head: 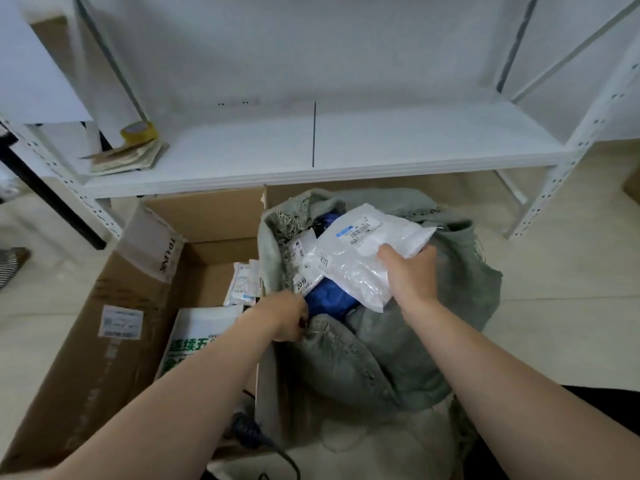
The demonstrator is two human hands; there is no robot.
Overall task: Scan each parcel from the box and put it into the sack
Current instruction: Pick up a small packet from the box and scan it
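Sack: the grey-green sack stands open, mouth up.
Right hand: the right hand has its fingers clamped on the near edge of a white parcel, held just above the sack's mouth and not yet let go.
Left hand: the left hand has its fingers curled on the sack's near-left rim, seemingly holding it open.
Inside the sack: a blue parcel and a labelled packet already lie there.
Box: the cardboard box sits against the sack's left side.
Left to do: a green-printed parcel and small white packets lie in the box, unscanned by the look of it.
Progress: partway, I judge. Whether the held parcel has been scanned cannot be told.
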